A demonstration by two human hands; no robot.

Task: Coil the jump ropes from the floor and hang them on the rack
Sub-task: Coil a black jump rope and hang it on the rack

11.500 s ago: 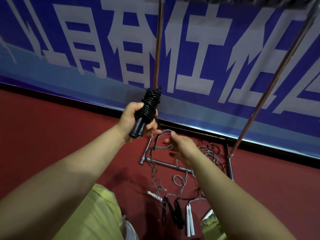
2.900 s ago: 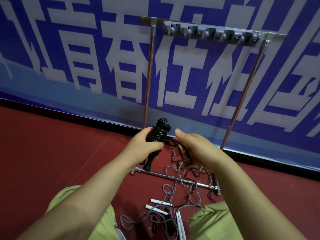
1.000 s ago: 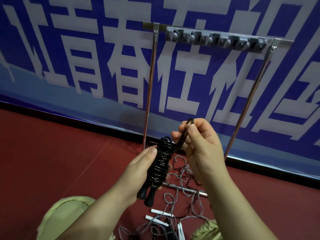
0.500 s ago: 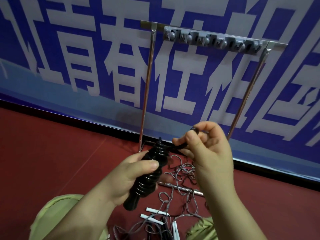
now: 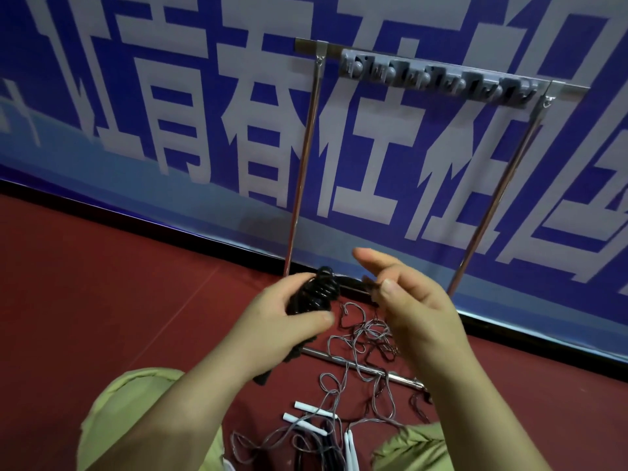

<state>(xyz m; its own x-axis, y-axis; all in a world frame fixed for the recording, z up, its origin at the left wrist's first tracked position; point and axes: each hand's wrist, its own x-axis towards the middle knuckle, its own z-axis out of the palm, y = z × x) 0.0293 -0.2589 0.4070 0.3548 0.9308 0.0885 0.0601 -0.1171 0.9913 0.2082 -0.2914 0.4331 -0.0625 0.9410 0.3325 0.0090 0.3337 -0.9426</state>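
Left hand (image 5: pixel 289 321) clenched around coiled black jump rope (image 5: pixel 314 295); right hand (image 5: pixel 404 300), at three o'clock, pinching its loose end. Could unwind if released.

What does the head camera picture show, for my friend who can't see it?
A person's left hand grips a coiled black jump rope while the right hand pinches its loose end. Behind stands a metal rack with empty grey hooks; tangled grey ropes lie on the red floor.
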